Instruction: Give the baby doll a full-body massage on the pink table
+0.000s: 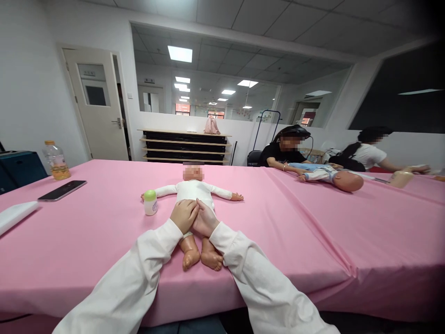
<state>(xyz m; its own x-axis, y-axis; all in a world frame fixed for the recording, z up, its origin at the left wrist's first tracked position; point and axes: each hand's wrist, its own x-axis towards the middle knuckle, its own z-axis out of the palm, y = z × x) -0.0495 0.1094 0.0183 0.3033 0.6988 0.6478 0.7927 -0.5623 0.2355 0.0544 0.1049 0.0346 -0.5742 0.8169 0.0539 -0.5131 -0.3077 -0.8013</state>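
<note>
A baby doll in a white long-sleeved top lies on its back on the pink-covered table, arms spread and bare feet toward me. Over its lower body my left hand and my right hand are clasped together. The left fingers are curved over the right fingers, which are mostly hidden. Whether anything lies between the palms cannot be seen, nor whether they touch the doll. Beside the doll's arm at the left stands a small white bottle with a green cap.
On the pink tablecloth at the left are a phone, a drink bottle and a white object. Across the table, a person handles another doll. A second person is farther right, near a beige bottle.
</note>
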